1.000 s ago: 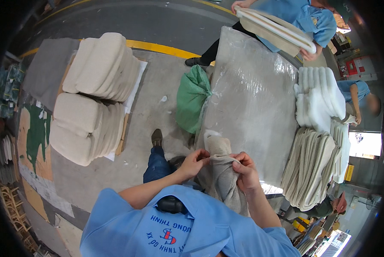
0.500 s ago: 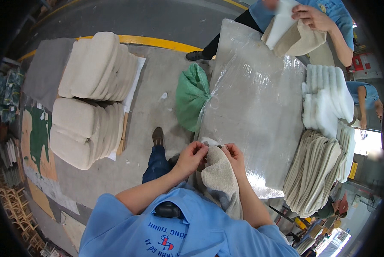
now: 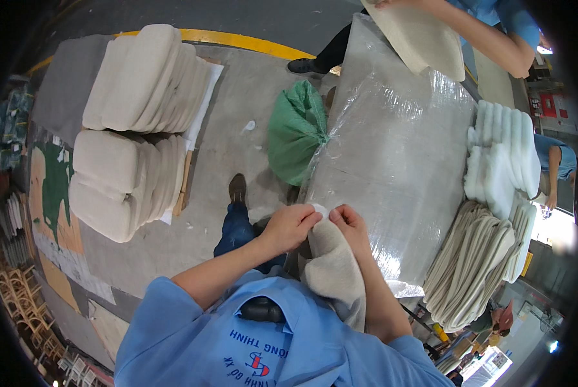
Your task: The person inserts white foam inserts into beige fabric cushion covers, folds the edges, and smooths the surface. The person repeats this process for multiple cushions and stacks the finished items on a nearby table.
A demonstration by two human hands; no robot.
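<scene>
A beige fabric cushion cover [image 3: 331, 261] hangs between my hands and down against my body, at the near edge of the plastic-wrapped table. My left hand [image 3: 290, 227] pinches its upper edge from the left, fingers closed. On the other side my right hand [image 3: 351, 227] grips the same edge between thumb and fingers. A bit of white padding [image 3: 321, 210] shows between the fingertips of both hands. The lower end of the cover lies behind my right forearm, partly hidden.
Clear plastic wraps the table [image 3: 392, 155]. A green sack [image 3: 292, 138] stands left of it. Beige cushions [image 3: 131, 84] are stacked at left. White padding [image 3: 498, 155] and folded covers [image 3: 469, 261] lie at right. A co-worker [image 3: 489, 32] handles a beige cover [image 3: 424, 39] across the table.
My hands have come slightly closer together on the cover's edge, and more white padding shows between them. The co-worker's beige cover now hides the white padding seen in it before.
</scene>
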